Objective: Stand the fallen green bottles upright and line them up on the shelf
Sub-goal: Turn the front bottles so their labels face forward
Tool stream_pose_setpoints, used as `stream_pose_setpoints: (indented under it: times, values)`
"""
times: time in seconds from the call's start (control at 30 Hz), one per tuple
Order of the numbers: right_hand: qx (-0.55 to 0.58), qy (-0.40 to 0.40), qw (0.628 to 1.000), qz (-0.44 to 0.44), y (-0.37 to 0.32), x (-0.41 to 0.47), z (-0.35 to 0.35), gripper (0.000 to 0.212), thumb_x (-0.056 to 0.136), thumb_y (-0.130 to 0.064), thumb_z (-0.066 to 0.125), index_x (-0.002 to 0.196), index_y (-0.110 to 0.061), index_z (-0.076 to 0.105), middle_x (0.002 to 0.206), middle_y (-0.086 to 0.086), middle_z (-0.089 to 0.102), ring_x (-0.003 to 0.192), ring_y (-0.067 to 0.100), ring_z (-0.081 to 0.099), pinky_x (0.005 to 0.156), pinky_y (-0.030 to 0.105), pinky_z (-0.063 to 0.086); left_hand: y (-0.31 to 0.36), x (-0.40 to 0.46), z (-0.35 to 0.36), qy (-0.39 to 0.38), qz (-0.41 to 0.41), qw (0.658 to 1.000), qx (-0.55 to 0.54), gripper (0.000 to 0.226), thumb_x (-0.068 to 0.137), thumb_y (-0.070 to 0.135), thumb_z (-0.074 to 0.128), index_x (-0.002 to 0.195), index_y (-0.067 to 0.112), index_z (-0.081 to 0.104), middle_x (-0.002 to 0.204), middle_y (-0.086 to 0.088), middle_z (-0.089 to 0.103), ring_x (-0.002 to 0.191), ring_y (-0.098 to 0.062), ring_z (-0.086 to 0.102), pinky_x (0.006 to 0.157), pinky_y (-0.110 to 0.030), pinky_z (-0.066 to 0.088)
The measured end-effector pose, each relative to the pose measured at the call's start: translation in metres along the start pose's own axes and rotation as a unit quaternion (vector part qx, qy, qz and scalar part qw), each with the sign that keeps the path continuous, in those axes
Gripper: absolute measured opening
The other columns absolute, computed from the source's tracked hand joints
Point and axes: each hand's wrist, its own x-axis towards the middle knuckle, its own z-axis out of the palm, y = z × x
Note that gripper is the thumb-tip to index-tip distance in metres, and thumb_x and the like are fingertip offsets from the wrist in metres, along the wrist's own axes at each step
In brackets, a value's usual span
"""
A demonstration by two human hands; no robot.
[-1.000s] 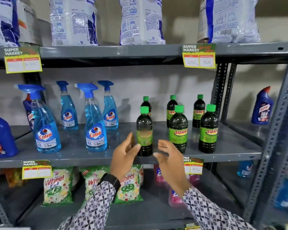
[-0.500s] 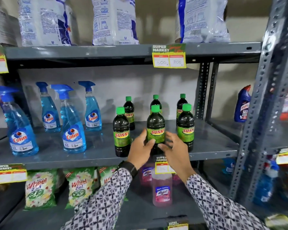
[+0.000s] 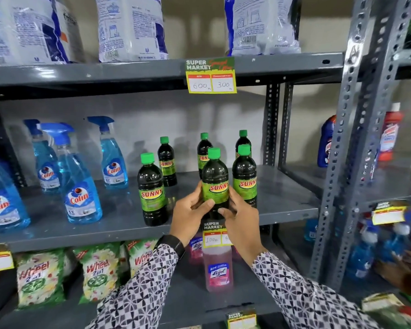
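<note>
Green-capped dark plastic bottle (image 3: 215, 184), upright at the grey metal shelf (image 3: 282, 207) front edge, middle of the front row. Left hand (image 3: 190, 210) and right hand (image 3: 241, 216) clamp its lower body, likely squaring it with neighbours either side of the grip.

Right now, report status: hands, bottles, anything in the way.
Both hands, left hand and right hand, clasp middle front bottle. All six upright. Neighbour bottle close on its right. No other obstruction.
</note>
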Motion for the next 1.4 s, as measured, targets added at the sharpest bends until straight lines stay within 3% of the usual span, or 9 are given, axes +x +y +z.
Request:
stream_pose_setpoints:
  times: [0.17,0.33,0.57,0.73,0.83,0.93,1.07,1.17,1.4]
  values:
    - [-0.005,0.007,1.000,-0.012,0.000,-0.012,-0.009,0.064,0.094,-0.002,0.074,0.153,-0.016,0.056,0.137,0.002,0.072,0.126,0.010,0.067,0.111,0.039,0.054,0.003,-0.012,0.004,0.031,-0.004,1.000,0.000,0.065,0.091,0.020,0.075,0.151,0.022,0.048,0.140,0.006,0.065,0.125,-0.004,0.063,0.108,-0.030,0.048]
    - [-0.035,0.091,0.995,-0.035,0.004,-0.017,-0.055,0.039,0.096,-0.011,0.075,0.135,-0.015,0.071,0.120,-0.005,0.076,0.106,0.000,0.071,0.099,0.029,0.059,0.024,-0.051,0.022,0.251,0.050,0.966,0.043,0.031,0.097,0.028,0.066,0.127,0.023,0.070,0.114,0.003,0.077,0.099,-0.005,0.073,0.090,-0.029,0.060]
    - [0.050,-0.045,0.998,0.013,0.022,0.032,-0.092,0.073,0.093,-0.006,0.079,0.157,-0.015,0.047,0.143,-0.009,0.056,0.134,0.007,0.053,0.087,-0.005,0.042,0.050,-0.043,0.103,0.060,0.007,0.984,0.170,0.051,0.107,0.025,0.043,0.157,0.017,0.035,0.119,-0.002,0.063,0.108,-0.012,0.057,0.080,-0.015,0.033]
    - [0.054,-0.093,0.994,0.004,0.032,0.054,-0.094,0.068,0.091,0.001,0.078,0.152,-0.013,0.052,0.133,-0.001,0.073,0.120,0.008,0.071,0.106,0.026,0.055,0.045,-0.023,0.127,0.096,-0.037,0.982,0.158,0.050,0.108,0.021,0.041,0.157,0.016,0.034,0.147,-0.010,0.055,0.125,-0.018,0.053,0.092,-0.020,0.035]
    - [0.044,-0.093,0.995,0.007,0.038,0.068,-0.106,0.063,0.090,0.002,0.077,0.148,-0.011,0.056,0.121,-0.006,0.072,0.101,-0.013,0.070,0.096,0.012,0.054,0.035,-0.009,0.136,0.114,-0.030,0.982,0.144,0.046,0.106,0.022,0.046,0.152,0.017,0.046,0.147,-0.005,0.058,0.132,-0.018,0.054,0.103,-0.026,0.041]
    - [0.024,-0.092,0.995,0.018,0.047,0.082,-0.125,0.064,0.089,-0.001,0.080,0.147,-0.011,0.056,0.116,-0.010,0.069,0.101,-0.003,0.068,0.103,0.027,0.056,0.035,0.007,0.147,0.106,-0.011,0.987,0.124,0.045,0.104,0.021,0.051,0.149,0.019,0.049,0.133,0.004,0.064,0.120,-0.008,0.059,0.102,-0.023,0.043]
    - [0.006,-0.105,0.994,0.020,0.056,0.089,-0.146,0.066,0.088,-0.007,0.084,0.147,-0.016,0.057,0.106,-0.023,0.067,0.097,-0.002,0.068,0.092,0.019,0.055,0.039,0.021,0.152,0.038,-0.007,0.996,0.079,0.050,0.100,0.018,0.060,0.147,0.028,0.046,0.114,0.013,0.065,0.096,0.004,0.063,0.086,-0.008,0.049]
    - [0.008,-0.100,0.995,0.016,0.064,0.088,-0.154,0.069,0.082,-0.014,0.090,0.145,-0.018,0.060,0.114,-0.010,0.074,0.101,0.013,0.075,0.096,0.037,0.061,0.033,0.024,0.149,0.014,-0.003,0.998,0.058,0.046,0.094,0.012,0.069,0.137,0.022,0.054,0.118,0.010,0.067,0.101,0.001,0.065,0.086,-0.009,0.050]
    - [0.038,-0.108,0.993,0.017,0.070,0.079,-0.159,0.072,0.080,-0.003,0.089,0.143,-0.022,0.059,0.121,-0.011,0.072,0.110,0.013,0.075,0.100,0.037,0.061,0.021,0.024,0.152,0.008,0.012,1.000,0.014,0.053,0.090,-0.001,0.070,0.138,0.012,0.049,0.129,-0.009,0.066,0.111,-0.003,0.067,0.094,-0.017,0.052]
